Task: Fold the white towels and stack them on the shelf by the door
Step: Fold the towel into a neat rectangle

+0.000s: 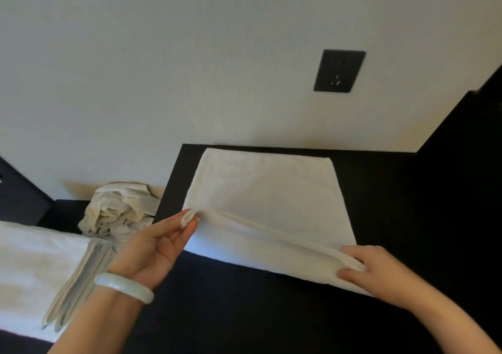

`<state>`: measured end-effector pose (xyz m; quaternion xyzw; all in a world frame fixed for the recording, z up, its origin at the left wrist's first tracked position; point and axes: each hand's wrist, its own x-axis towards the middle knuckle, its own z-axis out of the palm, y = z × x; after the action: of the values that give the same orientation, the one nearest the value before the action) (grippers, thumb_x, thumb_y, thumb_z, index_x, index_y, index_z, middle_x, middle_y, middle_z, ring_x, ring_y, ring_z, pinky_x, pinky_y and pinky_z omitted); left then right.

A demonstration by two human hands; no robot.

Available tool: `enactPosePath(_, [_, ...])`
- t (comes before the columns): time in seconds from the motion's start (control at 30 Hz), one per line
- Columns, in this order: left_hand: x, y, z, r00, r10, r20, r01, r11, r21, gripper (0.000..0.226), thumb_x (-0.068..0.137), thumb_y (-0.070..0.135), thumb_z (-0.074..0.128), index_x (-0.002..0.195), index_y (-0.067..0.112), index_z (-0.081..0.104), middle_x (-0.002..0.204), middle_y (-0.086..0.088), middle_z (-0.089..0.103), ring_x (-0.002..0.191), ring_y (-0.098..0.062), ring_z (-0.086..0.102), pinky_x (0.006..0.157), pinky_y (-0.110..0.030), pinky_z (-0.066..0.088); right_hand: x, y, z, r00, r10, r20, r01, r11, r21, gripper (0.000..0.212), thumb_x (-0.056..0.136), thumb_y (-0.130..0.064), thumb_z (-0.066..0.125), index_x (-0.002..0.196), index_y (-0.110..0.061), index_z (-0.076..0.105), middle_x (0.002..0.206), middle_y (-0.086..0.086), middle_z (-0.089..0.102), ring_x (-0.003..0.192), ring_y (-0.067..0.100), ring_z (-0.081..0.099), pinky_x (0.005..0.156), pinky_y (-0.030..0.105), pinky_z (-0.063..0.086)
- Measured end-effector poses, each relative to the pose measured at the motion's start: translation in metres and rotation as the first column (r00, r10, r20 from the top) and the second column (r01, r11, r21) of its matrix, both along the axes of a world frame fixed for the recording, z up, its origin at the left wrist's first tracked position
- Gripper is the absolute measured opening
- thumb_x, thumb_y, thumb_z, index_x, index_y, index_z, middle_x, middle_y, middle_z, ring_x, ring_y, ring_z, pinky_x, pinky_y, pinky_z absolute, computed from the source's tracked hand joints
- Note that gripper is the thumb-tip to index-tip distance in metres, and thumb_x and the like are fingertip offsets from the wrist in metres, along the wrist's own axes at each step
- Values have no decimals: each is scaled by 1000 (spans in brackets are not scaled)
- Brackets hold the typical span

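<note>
White towel (266,204) lies flat on the dark surface (385,190) by the far wall. My left hand (154,247) and right hand (380,269) each pinch a near corner. Uneven pulling could skew my fold.

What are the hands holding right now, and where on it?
Both hold the white towel on the dark shelf: the left hand pinches its near-left corner, the right hand grips its near-right corner, lifting the near edge.
</note>
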<state>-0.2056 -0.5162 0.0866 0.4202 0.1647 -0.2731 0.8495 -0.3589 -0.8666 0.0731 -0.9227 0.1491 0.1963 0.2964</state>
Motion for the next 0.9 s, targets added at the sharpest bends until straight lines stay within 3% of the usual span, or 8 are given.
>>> enactPosePath(0.17, [42,-15,14,1000,11,21,-9,997,-81,70,5,-11,92,72,-10,75,95,-22,73,87,-28,74,76,-35,60,51,-44,29,976,-199,84,196,980,47,3,84,-31,74,83,-32,72,82,-16,71,76,-5,66,74,27,54])
enactPosePath(0.3, [98,-36,11,989,-100,105,70,962,263,13,76,-9,72,89,-9,71,82,-16,67,70,-22,70,66,-29,62,113,-54,24,798,-547,255,463,826,323,8,88,-23,72,93,-17,70,86,1,73,77,15,70,62,30,48])
enactPosePath(0.4, [141,-47,-23,874,-422,243,-6,489,872,15,91,16,68,100,4,67,88,-10,65,78,-24,61,72,-36,54,149,-57,-5,721,-674,159,579,713,396,25,90,-21,70,111,-11,61,99,6,67,85,21,64,62,31,46])
enactPosePath(0.47, [160,-51,-46,775,-613,152,-76,149,986,26,89,35,69,107,17,62,103,-7,61,89,-23,61,81,-33,50,164,-58,-23,729,-677,100,625,718,307,31,92,-24,67,119,-12,56,99,2,60,84,17,58,61,31,43])
enactPosePath(0.5, [167,-53,-57,753,-649,110,-74,83,994,31,88,40,68,109,19,60,104,-6,59,89,-21,60,81,-32,51,169,-60,-29,730,-675,104,634,726,267,32,93,-24,65,121,-12,55,100,3,59,84,16,56,64,32,43])
enactPosePath(0.63, [174,-67,-75,797,-588,139,-91,111,990,28,94,39,59,105,14,53,101,-4,54,84,-18,57,73,-29,46,173,-56,-33,793,-586,168,585,809,57,24,99,-29,55,118,-15,48,97,2,56,79,14,55,61,31,42])
enactPosePath(0.77, [149,-74,-84,735,-620,275,-342,12,940,19,100,32,49,103,14,46,99,-3,45,91,-18,44,87,-33,42,160,-32,-34,824,-480,302,545,817,-189,17,103,-34,44,111,-20,43,78,-3,56,63,12,58,51,28,42])
enactPosePath(0.9, [114,-63,-87,708,-619,341,-402,44,915,14,99,29,50,96,17,43,95,-1,41,86,-16,40,81,-29,35,130,-11,-39,803,-480,353,568,796,-209,29,102,-38,40,127,-23,40,76,-7,55,60,7,58,51,24,41])
